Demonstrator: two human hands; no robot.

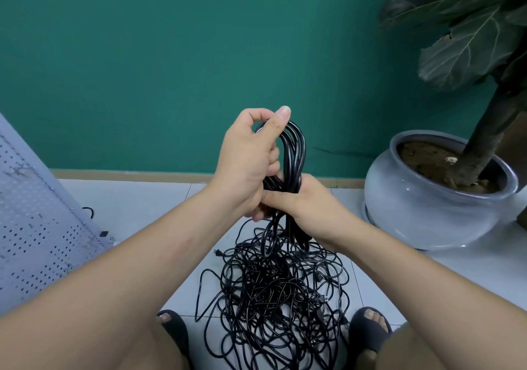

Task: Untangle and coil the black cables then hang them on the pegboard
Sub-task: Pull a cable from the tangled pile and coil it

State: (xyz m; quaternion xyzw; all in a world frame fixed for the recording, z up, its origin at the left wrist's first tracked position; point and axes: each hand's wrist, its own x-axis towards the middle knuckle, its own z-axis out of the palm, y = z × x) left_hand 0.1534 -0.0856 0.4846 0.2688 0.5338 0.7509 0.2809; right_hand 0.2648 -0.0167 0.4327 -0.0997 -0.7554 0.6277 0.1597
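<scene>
Step in hand: coiling. The left hand has a closed grip on the top of the cable coil; the right hand clasps its waist. The cable tangle lies on the floor at 6 o'clock. Next move: draw slack; snagging is likely. Pegboard at 9 o'clock, plant pot at 3; room lies toward 12.

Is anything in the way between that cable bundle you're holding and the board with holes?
Nothing solid: only floor lies between the coil, gripped by the left hand and right hand, and the pegboard at the left. But strands run from the coil down into the tangled pile, which may hold it back.
</scene>
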